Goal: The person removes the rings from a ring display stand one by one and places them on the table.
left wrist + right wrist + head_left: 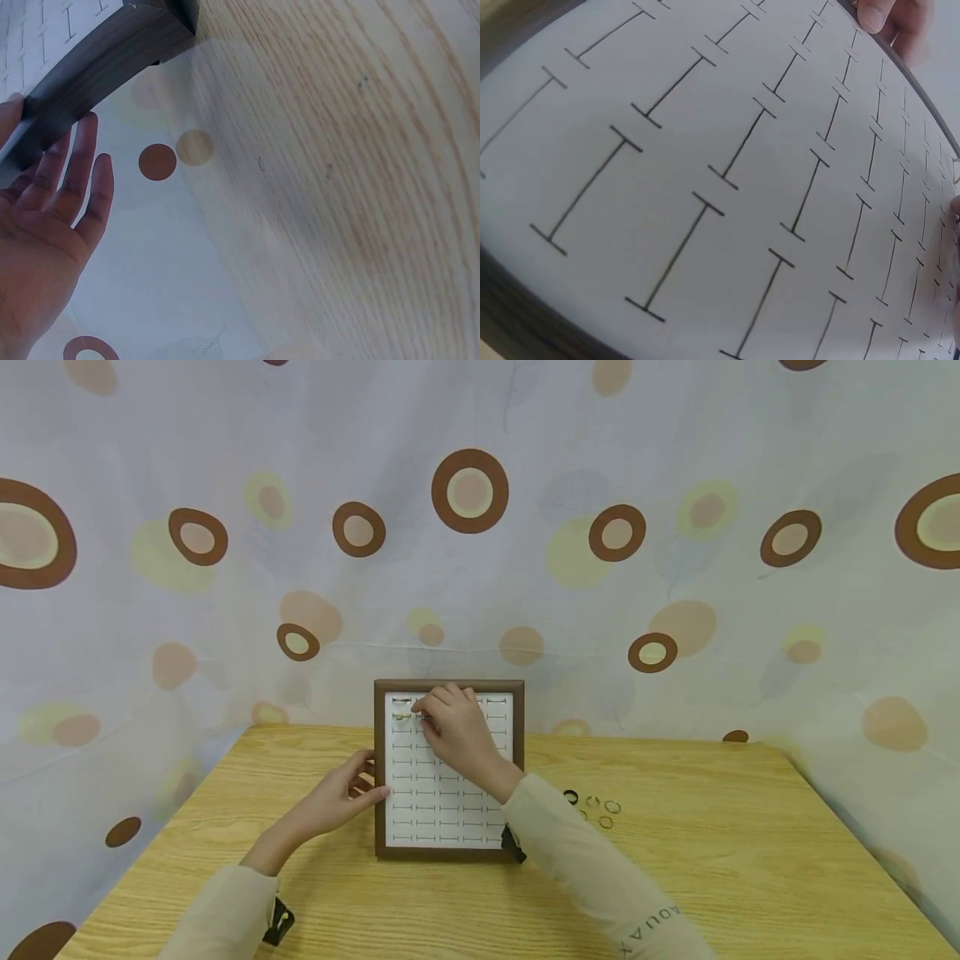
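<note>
- The ring board [450, 814] stood upright or nearly so around mid-tabletop, slotted face toward the person, probably for easy reach.
- Two rings [402, 717] sat in its top-left corner, one above the other.
- The right hand [459, 731] reached near the board's top edge, fingers bent, thumb and forefinger close together beside those rings; I could not tell whether anything was pinched between them.
- The left hand [337, 795] gripped the board's left edge, thumb in front, likely to steady it; the left wrist view showed more of the fingers behind.
- The right wrist view enlarged the slots into dark I-shaped marks.
- Loose rings [612, 812] lay beyond the board's right edge on the tabletop [712, 877], seen only from the head.
</note>
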`<state>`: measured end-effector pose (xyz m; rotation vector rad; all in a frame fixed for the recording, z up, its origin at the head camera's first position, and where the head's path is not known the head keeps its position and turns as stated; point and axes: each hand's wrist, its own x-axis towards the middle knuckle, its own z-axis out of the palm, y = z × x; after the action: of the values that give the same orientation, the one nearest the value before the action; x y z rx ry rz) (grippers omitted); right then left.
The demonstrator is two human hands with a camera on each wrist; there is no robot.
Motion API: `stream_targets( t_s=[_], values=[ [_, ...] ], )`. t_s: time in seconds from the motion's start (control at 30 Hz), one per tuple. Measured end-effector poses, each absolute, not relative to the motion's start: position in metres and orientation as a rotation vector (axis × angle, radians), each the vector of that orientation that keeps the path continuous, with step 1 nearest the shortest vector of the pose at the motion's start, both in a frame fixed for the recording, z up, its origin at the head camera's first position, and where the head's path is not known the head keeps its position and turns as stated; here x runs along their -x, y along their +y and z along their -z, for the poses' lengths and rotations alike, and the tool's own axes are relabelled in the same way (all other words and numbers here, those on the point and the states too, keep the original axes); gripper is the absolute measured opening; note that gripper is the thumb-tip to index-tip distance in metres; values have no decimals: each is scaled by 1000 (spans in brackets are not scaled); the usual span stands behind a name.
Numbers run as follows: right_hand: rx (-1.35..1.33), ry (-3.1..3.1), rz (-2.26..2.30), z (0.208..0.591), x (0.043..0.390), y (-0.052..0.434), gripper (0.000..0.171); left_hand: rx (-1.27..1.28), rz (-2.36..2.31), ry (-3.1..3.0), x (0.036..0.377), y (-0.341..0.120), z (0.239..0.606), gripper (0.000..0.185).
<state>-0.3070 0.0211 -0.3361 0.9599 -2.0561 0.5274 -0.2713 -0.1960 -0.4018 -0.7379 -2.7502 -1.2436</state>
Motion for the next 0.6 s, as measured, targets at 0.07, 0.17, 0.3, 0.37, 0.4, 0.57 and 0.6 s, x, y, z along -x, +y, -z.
stream_targets(
  t_s=[0.07,0.17,0.3,0.37,0.4,0.57,0.6],
  values=[
    [-952,-2059,-533,336,307,21,15,741,1243,-2746,271,-196,402,52],
    [-950,-2055,-543,336,306,21,15,744,1241,-2747,271,-196,402,52],
    [-958,-2055,-563,336,306,21,14,742,1241,-2751,271,-196,402,52],
    [-963,-2058,-573,337,307,22,14,749,1242,-2748,271,-196,402,52],
    [-967,-2059,-577,337,307,22,14,752,1245,-2746,271,-196,402,52],
    [-984,-2064,-602,336,306,23,14,767,1251,-2739,270,-196,402,50],
    [-987,-2066,-605,336,305,23,14,765,1251,-2739,270,-196,402,50]
  ],
)
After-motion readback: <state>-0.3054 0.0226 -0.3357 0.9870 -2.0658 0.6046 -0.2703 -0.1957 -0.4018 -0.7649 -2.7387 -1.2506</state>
